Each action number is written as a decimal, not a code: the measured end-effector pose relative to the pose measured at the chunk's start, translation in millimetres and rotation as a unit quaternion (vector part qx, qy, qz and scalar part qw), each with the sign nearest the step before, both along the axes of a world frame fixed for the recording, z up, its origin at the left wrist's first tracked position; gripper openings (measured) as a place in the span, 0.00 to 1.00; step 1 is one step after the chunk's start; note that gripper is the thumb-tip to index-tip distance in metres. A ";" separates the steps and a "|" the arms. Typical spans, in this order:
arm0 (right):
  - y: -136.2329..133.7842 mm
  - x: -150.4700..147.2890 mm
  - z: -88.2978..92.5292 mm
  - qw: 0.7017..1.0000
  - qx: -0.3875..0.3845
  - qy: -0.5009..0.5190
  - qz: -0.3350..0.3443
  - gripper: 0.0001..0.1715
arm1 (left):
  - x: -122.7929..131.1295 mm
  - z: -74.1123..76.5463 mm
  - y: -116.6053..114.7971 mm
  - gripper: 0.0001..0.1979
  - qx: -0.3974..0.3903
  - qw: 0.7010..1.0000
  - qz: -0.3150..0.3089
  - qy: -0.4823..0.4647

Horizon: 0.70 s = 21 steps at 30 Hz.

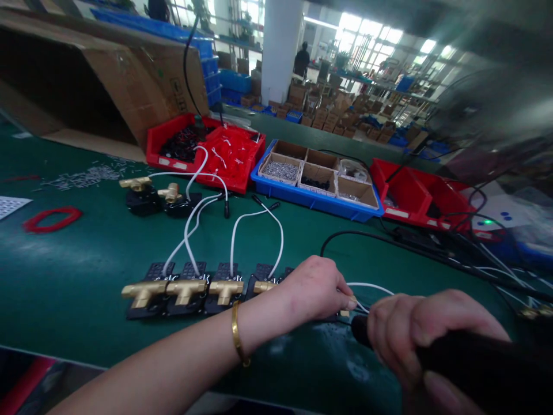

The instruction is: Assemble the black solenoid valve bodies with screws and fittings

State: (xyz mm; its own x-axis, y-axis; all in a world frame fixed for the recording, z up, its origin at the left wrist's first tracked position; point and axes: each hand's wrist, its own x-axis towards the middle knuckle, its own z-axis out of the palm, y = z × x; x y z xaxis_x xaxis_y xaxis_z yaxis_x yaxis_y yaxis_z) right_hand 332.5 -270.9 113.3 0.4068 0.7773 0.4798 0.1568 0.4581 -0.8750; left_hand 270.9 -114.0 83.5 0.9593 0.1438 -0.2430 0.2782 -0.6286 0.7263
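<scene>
Here the left hand (315, 288) pinches a thin white wire (375, 286), likely limp and light, best held near its end. The right hand (432, 334) clenches a black tool handle (488, 363).

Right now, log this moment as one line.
left hand: at end of brass valve row | right hand: gripping black tool | surface: green mat

The left hand (313, 288) and its forearm (173, 369) are bare right down to the lower edge of the view. A thin, smooth gold bangle (237, 340) sits loosely around the wrist. The right hand (425, 337) is bare too, with a short, plain thumbnail showing.
</scene>
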 end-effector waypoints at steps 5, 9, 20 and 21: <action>3.1 -10.6 7.5 0.997 0.013 0.081 0.007 0.10 | -6.4 6.9 -1.9 0.11 0.043 0.998 -0.034 -0.032; -4.5 14.7 34.8 0.991 0.095 0.097 0.011 0.11 | -12.9 6.7 -8.6 0.13 0.092 0.993 -0.029 -0.062; 10.6 97.7 78.0 0.925 -0.372 -0.075 0.016 0.16 | -65.0 56.6 0.4 0.14 0.049 0.955 0.110 -0.270; 14.3 101.7 74.7 0.911 -0.400 -0.095 0.023 0.15 | -81.9 68.5 2.7 0.14 0.049 0.934 0.136 -0.328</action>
State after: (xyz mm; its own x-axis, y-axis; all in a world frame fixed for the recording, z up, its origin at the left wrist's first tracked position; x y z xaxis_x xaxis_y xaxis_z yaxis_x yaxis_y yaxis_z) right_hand 434.2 -256.5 188.0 0.3339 0.9233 -0.1897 0.3362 -0.3047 -0.8911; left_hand 189.0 -111.3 152.0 0.8221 0.3938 0.4112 -0.0480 -0.6717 0.7393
